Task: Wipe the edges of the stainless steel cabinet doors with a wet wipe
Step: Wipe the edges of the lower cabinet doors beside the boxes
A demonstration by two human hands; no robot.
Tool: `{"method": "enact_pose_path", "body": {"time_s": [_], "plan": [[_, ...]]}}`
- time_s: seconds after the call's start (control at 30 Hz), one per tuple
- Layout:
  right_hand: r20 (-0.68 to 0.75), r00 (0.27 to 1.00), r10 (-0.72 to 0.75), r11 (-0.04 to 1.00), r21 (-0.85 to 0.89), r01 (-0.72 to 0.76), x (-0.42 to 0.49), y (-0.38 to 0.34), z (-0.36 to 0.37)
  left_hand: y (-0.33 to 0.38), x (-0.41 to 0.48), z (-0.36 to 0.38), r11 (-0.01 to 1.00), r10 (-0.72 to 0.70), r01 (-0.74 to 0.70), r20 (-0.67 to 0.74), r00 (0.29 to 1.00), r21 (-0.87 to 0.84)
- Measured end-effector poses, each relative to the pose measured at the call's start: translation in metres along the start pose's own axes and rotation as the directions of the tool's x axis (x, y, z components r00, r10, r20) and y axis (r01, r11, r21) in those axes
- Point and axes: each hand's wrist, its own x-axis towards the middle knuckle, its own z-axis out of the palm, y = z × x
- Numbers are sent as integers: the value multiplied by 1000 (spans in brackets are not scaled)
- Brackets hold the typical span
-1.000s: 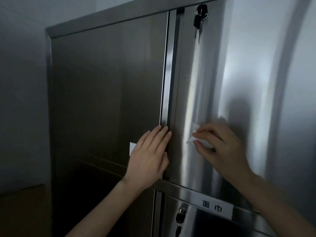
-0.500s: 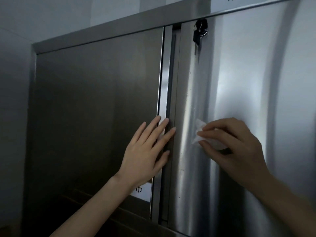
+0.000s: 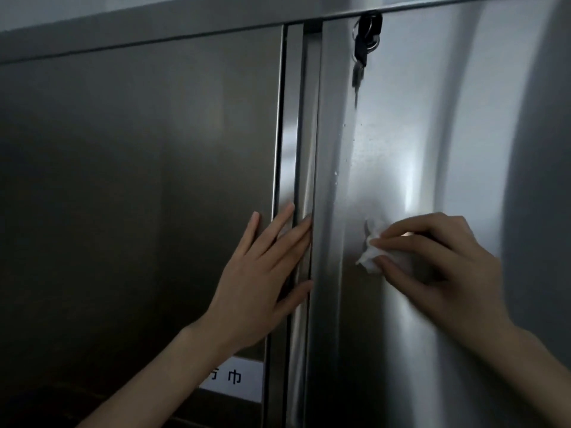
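Left door [image 3: 139, 196], dark, fills the left half of the frame, with a white label [image 3: 238, 378] at its lower right corner. Left hand [image 3: 262, 273] lies flat on that door's right edge, fingers straight and spread, tips reaching the vertical seam strip [image 3: 304, 134]. The strip shows in full from fingertips to top rail. On the right door [image 3: 432, 134], just right of the seam, the crumpled wet wipe [image 3: 367, 257] is pinched by the right hand [image 3: 441, 264] between thumb and curled fingers. Keys [image 3: 366, 35] hang at upper centre.

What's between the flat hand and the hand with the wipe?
In the head view, only bare steel: the edge of the right stainless steel cabinet door, between the left hand and the crumpled white wet wipe the right hand pinches.
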Motion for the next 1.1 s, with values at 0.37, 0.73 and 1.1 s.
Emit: {"method": "enact_pose_path", "body": {"time_s": [0.37, 0.73, 1.1], "plan": [[-43, 999, -5, 998, -64, 3, 37, -17, 6, 2, 5, 8, 997, 60, -66, -134, 989, -43], [-34, 999, -30, 991, -130, 25, 72, -39, 48, -42, 9, 5, 990, -88, 63, -213, 973, -123], [-107, 994, -28, 976, -219, 4, 99, -30, 70, -43, 8, 11, 984, -180, 171, -229, 957, -56]]}}
